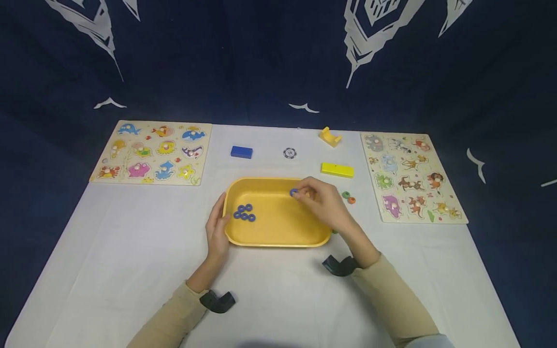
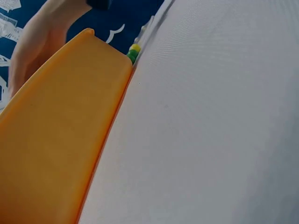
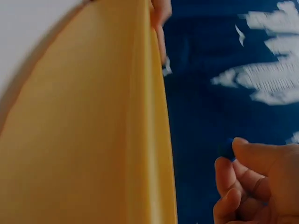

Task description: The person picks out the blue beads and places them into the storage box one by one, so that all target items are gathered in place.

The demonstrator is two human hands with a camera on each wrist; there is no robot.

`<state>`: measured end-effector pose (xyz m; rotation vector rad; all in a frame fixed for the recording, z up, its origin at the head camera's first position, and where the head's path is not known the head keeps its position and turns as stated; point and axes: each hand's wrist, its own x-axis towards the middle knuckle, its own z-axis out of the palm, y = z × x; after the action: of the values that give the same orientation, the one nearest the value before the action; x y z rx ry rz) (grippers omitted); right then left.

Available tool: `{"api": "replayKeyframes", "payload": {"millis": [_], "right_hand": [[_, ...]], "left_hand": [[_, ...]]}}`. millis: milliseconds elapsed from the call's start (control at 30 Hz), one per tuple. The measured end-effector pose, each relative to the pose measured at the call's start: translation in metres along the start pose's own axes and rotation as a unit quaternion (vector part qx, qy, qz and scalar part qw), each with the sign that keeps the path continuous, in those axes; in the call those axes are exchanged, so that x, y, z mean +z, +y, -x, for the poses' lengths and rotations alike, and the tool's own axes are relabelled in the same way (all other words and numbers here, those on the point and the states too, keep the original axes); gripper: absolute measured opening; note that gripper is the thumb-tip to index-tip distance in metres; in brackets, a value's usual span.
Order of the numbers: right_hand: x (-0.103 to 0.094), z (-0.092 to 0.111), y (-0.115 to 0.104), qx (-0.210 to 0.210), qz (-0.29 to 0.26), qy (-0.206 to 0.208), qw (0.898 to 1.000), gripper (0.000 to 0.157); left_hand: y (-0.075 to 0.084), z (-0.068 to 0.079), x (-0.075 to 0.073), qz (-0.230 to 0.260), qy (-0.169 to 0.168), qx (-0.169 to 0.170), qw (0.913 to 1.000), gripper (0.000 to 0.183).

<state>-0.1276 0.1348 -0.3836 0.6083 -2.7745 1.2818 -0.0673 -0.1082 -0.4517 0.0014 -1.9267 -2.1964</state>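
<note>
A yellow tray [image 1: 278, 227] lies in the middle of the table in the head view. My left hand [image 1: 216, 236] holds it by the left rim, thumb on the inner side. Several small blue rings [image 1: 244, 216] are grouped in the tray's left part. Over the tray's far right portion, my right hand [image 1: 324, 203] pinches another blue ring [image 1: 293, 192] between thumb and finger. That pinched ring [image 3: 226, 149] also appears in the right wrist view, beside the tray's wall [image 3: 107, 112]. Most of my left hand is out of the left wrist view.
Green [image 1: 345, 195] and orange rings [image 1: 351, 200] lie right of the tray. Behind it are a blue block [image 1: 241, 152], a round chip [image 1: 289, 153], a yellow bar [image 1: 337, 170] and a curved yellow piece [image 1: 330, 137]. Picture puzzle boards stand left [image 1: 150, 159] and right [image 1: 417, 191].
</note>
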Motion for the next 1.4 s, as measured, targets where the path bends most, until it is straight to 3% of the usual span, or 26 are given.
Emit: {"api": "replayKeyframes", "payload": {"millis": [133,333,533,633,767,900,1100,1233,1400], "right_hand": [[0.033,-0.018,-0.014,0.018,0.043,-0.056,0.997,0.013],[0.074,-0.031,-0.012,0.037,0.104,-0.117,0.987,0.015],[0.090,-0.033,-0.009,0.050,0.139,-0.146,0.978,0.016],[0.088,-0.031,-0.010,0.051,0.133,-0.141,0.980,0.020],[0.077,-0.023,-0.010,0.032,0.088,-0.093,0.991,0.025],[0.058,-0.006,-0.010,-0.020,0.017,-0.017,1.000,0.026],[0.017,0.027,0.010,-0.073,-0.077,0.092,0.990,0.029],[-0.006,0.049,0.039,-0.039,-0.079,0.158,0.984,0.030],[-0.019,0.075,0.084,0.063,-0.049,0.211,0.974,0.029]], "left_hand": [[0.001,0.001,0.001,-0.002,-0.003,-0.006,1.0000,0.052],[0.002,0.001,0.002,-0.005,-0.005,-0.006,1.0000,0.052],[0.002,0.000,0.003,-0.006,-0.010,-0.004,0.9999,0.052],[0.002,0.000,0.003,-0.006,-0.009,-0.002,0.9999,0.052],[0.001,0.001,0.003,-0.006,-0.009,-0.001,0.9999,0.052],[0.000,0.001,0.003,-0.008,-0.005,-0.003,0.9999,0.052],[0.000,-0.001,0.002,0.000,-0.002,-0.004,1.0000,0.052],[0.001,-0.001,0.002,-0.003,-0.001,-0.009,1.0000,0.052],[-0.004,-0.001,-0.001,-0.004,0.002,-0.009,1.0000,0.052]]}}
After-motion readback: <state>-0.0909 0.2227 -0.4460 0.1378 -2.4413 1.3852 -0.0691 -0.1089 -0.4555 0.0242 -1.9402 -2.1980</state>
